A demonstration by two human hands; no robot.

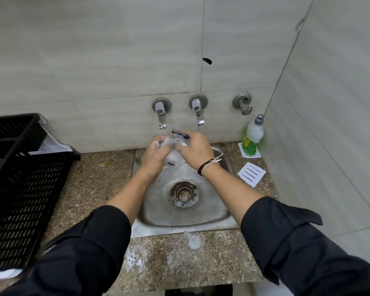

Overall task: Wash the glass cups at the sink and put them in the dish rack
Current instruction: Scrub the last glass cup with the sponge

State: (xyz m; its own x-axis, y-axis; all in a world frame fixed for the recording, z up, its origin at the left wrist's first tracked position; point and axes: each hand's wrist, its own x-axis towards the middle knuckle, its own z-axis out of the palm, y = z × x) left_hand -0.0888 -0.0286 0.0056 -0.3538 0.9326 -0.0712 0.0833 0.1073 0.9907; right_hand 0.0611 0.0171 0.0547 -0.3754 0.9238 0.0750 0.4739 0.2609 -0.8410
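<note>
Both hands, left hand (155, 155) and right hand (194, 151), grip a soapy glass cup (174, 149) over the sink (186, 212) (washing step); next, probably rinsing, then the far-left dish rack (19, 189).

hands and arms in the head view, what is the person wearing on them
Both arms wear dark, near-black long sleeves, pushed up and bunched below the elbows, so the forearms are bare. The right hand has a dark band and a pale knotted string at its wrist. The left hand shows no band or ring.

left hand (153, 155): fingers curled, gripping | right hand (193, 150): fingers curled, gripping | forearms converging forward
</note>
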